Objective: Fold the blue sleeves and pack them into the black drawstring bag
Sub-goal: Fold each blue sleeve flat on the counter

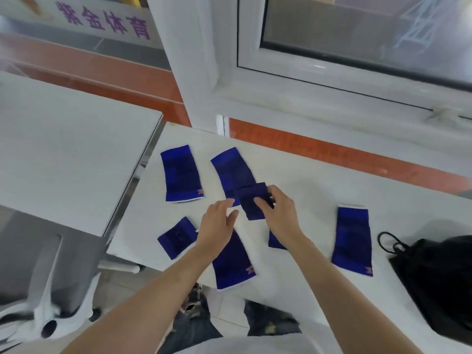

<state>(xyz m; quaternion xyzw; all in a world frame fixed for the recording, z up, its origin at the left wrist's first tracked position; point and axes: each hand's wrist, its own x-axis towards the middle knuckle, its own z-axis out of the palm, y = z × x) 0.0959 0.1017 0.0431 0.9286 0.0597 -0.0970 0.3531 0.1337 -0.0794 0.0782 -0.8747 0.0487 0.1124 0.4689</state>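
Several blue sleeves lie on the white table. My right hand grips a folded blue sleeve just above the table. It overlaps a flat sleeve behind it. My left hand hovers open beside the folded sleeve, fingers apart, holding nothing. Other flat sleeves lie at the far left, near the front edge and at the right. A small folded sleeve sits at the left. Another blue piece is mostly hidden under my right wrist. The black drawstring bag rests at the table's right end.
A second white table stands to the left across a narrow gap. A white chair base is on the floor at the lower left. A white window frame and an orange strip run behind the table.
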